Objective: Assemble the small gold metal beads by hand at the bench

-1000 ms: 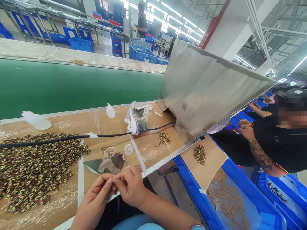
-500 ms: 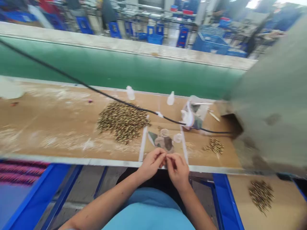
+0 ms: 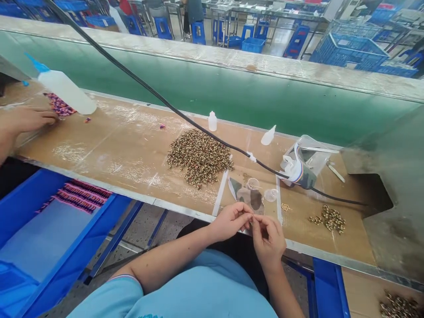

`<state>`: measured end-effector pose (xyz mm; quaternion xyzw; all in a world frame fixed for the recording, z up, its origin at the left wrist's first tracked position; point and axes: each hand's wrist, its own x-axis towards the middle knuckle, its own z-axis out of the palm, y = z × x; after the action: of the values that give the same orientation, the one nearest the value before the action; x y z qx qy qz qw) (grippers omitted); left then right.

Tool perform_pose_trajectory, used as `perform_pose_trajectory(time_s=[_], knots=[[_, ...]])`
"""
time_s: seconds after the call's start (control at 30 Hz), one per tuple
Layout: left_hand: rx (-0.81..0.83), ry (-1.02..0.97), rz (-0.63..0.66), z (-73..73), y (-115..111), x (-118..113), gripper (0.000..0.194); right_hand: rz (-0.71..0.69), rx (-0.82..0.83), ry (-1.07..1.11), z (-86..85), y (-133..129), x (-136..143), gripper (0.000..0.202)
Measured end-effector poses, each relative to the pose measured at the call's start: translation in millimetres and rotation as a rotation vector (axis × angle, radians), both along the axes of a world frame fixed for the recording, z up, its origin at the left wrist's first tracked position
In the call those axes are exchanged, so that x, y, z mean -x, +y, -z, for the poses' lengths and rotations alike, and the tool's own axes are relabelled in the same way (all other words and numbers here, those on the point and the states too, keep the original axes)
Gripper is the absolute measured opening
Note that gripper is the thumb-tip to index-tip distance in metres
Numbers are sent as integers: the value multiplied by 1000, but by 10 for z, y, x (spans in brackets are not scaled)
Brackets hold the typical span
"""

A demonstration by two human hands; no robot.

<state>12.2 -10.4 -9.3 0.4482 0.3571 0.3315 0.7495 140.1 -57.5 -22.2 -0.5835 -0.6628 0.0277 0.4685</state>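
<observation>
My left hand [image 3: 233, 221] and my right hand [image 3: 269, 240] meet at the bench's front edge, thumbs and forefingers pinched together fingertip to fingertip. Whatever they pinch is too small to make out. Just beyond them lies a camouflage-patterned cloth piece [image 3: 247, 197], with two small clear round dishes [image 3: 270, 195] at its far side. A large pile of small gold-and-dark ring-like pieces [image 3: 200, 157] spreads to the left of the hands. On the right is a smaller heap of similar pieces [image 3: 334, 219], and a few tiny tan bits [image 3: 285, 206] lie nearer.
A black cable [image 3: 155, 92] crosses above the bench. Small white bottles [image 3: 212, 121] stand along the back, near a clear tray [image 3: 318, 154]. At far left, another person's hand [image 3: 33, 119] is beside a large blue-tipped bottle [image 3: 68, 92]. A blue bin [image 3: 96, 240] sits below the bench.
The view has swung left, bringing the other person's hand and the large bottle into sight. My hands stay pinched together at the bench edge.
</observation>
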Motion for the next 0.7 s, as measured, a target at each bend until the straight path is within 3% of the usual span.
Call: perform_pose_trajectory(time_s=[0.7], knots=[[36, 36, -89, -17, -30, -33, 39, -15, 43, -10, -2, 43, -27, 10]])
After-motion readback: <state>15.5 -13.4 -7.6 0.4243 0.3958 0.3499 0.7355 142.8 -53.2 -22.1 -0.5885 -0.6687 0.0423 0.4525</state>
